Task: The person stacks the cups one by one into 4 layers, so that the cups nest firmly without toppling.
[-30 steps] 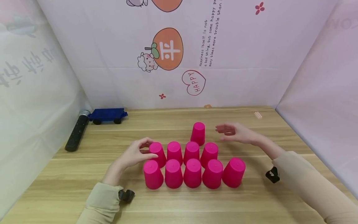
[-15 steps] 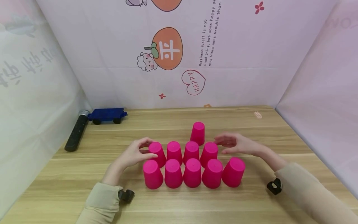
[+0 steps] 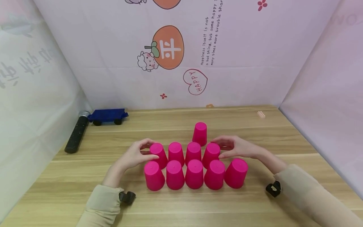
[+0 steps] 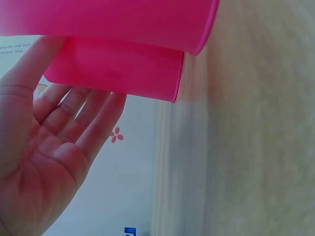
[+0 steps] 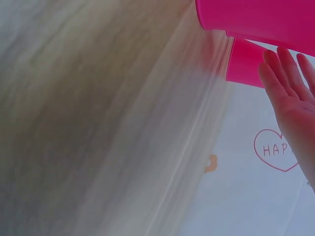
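Observation:
Several bright pink cups stand upside down on the table. The front row includes a middle cup (image 3: 194,174) and a right-end cup (image 3: 236,173). Behind them is a second row, with a single cup (image 3: 199,134) farther back. My left hand (image 3: 137,154) holds the second row's left-end cup (image 3: 158,155), thumb in front and fingers behind, as the left wrist view also shows. At the row's other end, my right hand (image 3: 236,147) is beside the right-end cup (image 3: 211,155), its thumb close to the side. The right wrist view shows its fingers (image 5: 288,73) extended; contact is unclear.
A black-handled object (image 3: 77,134) with a silver end and a blue toy wagon (image 3: 107,116) lie at the table's back left. A small pale studded piece (image 3: 261,114) lies at the back right. Printed white cloth walls (image 3: 241,63) enclose the table (image 3: 184,211).
My right hand has moved left and slightly toward me, to the right-end cup of the second row. My left hand stays at its cup. The cups show no clear movement.

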`<state>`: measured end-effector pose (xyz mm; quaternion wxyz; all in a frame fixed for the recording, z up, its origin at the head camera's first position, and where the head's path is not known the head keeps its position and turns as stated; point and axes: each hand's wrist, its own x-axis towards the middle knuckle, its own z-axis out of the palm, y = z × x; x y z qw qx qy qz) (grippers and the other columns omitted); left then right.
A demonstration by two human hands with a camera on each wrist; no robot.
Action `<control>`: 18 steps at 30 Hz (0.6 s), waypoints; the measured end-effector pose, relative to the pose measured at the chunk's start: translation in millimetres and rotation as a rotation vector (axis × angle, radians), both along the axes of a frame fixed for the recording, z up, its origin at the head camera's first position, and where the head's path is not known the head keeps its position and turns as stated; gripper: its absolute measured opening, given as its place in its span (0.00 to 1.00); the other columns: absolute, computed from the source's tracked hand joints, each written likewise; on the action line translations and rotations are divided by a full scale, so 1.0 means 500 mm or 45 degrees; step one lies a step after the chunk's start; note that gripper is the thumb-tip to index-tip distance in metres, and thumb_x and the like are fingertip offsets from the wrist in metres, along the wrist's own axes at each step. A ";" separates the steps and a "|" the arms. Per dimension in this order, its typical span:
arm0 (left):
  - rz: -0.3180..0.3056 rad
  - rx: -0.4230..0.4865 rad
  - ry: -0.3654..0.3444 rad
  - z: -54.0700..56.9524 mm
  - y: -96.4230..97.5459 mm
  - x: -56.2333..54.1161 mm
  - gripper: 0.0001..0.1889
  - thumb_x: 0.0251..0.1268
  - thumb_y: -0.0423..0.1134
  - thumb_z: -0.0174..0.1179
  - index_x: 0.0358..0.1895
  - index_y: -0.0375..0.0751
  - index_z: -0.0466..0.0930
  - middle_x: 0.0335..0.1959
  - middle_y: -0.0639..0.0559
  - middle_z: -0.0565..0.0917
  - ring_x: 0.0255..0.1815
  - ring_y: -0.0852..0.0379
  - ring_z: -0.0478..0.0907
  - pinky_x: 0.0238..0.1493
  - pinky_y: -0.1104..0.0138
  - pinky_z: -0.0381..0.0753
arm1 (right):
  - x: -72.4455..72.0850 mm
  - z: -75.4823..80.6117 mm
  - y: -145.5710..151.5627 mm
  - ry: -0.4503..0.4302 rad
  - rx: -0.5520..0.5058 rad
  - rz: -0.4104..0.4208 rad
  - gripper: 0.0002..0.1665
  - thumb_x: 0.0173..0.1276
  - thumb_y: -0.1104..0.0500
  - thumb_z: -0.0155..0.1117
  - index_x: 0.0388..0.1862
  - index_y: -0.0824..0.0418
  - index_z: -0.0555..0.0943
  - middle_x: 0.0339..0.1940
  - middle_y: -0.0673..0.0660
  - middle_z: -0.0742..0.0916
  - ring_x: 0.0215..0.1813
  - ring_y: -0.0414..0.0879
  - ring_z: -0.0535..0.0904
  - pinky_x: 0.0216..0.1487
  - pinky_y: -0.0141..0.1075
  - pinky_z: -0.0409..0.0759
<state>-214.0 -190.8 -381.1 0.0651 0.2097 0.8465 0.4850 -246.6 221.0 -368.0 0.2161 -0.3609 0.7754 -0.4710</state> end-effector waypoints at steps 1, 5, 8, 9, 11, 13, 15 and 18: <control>-0.001 -0.002 0.001 0.000 0.000 0.000 0.24 0.51 0.42 0.70 0.52 0.43 0.75 0.47 0.46 0.82 0.50 0.49 0.79 0.52 0.59 0.82 | 0.000 0.000 -0.002 -0.003 0.000 0.000 0.34 0.60 0.62 0.67 0.65 0.64 0.67 0.60 0.64 0.78 0.58 0.38 0.78 0.57 0.29 0.77; -0.001 -0.003 0.015 0.001 -0.002 -0.002 0.24 0.51 0.42 0.70 0.52 0.42 0.75 0.47 0.45 0.82 0.50 0.49 0.79 0.52 0.58 0.82 | -0.003 -0.003 -0.009 0.003 0.004 0.003 0.34 0.60 0.61 0.68 0.64 0.64 0.68 0.59 0.62 0.79 0.57 0.37 0.78 0.57 0.30 0.78; -0.001 0.001 0.014 0.001 -0.004 -0.003 0.24 0.51 0.41 0.70 0.52 0.41 0.75 0.47 0.45 0.82 0.50 0.48 0.79 0.52 0.57 0.82 | -0.006 -0.007 -0.015 0.008 0.006 0.011 0.33 0.60 0.61 0.68 0.64 0.64 0.69 0.58 0.61 0.80 0.56 0.37 0.78 0.57 0.31 0.78; -0.001 -0.002 0.012 0.001 -0.004 -0.003 0.24 0.51 0.41 0.70 0.52 0.41 0.75 0.47 0.45 0.82 0.50 0.48 0.79 0.52 0.57 0.82 | -0.007 -0.008 -0.017 0.012 0.008 0.012 0.33 0.60 0.61 0.68 0.64 0.64 0.69 0.58 0.61 0.80 0.56 0.37 0.78 0.57 0.32 0.78; -0.003 -0.004 0.004 0.001 -0.004 -0.002 0.24 0.51 0.41 0.71 0.52 0.41 0.75 0.47 0.45 0.82 0.50 0.48 0.79 0.52 0.57 0.82 | -0.007 -0.010 -0.020 0.013 0.012 0.013 0.33 0.59 0.61 0.68 0.63 0.64 0.69 0.57 0.62 0.80 0.56 0.37 0.79 0.56 0.32 0.78; -0.004 -0.006 0.002 0.001 -0.004 -0.002 0.24 0.51 0.41 0.71 0.52 0.42 0.75 0.47 0.45 0.82 0.50 0.48 0.79 0.52 0.58 0.82 | -0.008 -0.012 -0.022 0.008 0.015 0.008 0.33 0.59 0.60 0.68 0.63 0.64 0.70 0.57 0.62 0.80 0.55 0.37 0.79 0.56 0.31 0.78; -0.006 -0.007 0.003 0.001 -0.004 -0.003 0.24 0.51 0.42 0.71 0.52 0.42 0.76 0.47 0.45 0.82 0.50 0.49 0.79 0.52 0.59 0.82 | -0.007 -0.013 -0.023 0.005 0.020 0.000 0.33 0.59 0.60 0.69 0.63 0.64 0.70 0.57 0.63 0.79 0.55 0.37 0.79 0.56 0.31 0.78; -0.011 -0.006 0.002 0.001 -0.004 -0.005 0.24 0.51 0.41 0.71 0.52 0.41 0.76 0.47 0.45 0.82 0.50 0.49 0.79 0.52 0.59 0.82 | -0.008 -0.014 -0.024 0.002 0.014 0.000 0.32 0.59 0.60 0.69 0.62 0.64 0.70 0.57 0.64 0.79 0.54 0.37 0.79 0.56 0.31 0.78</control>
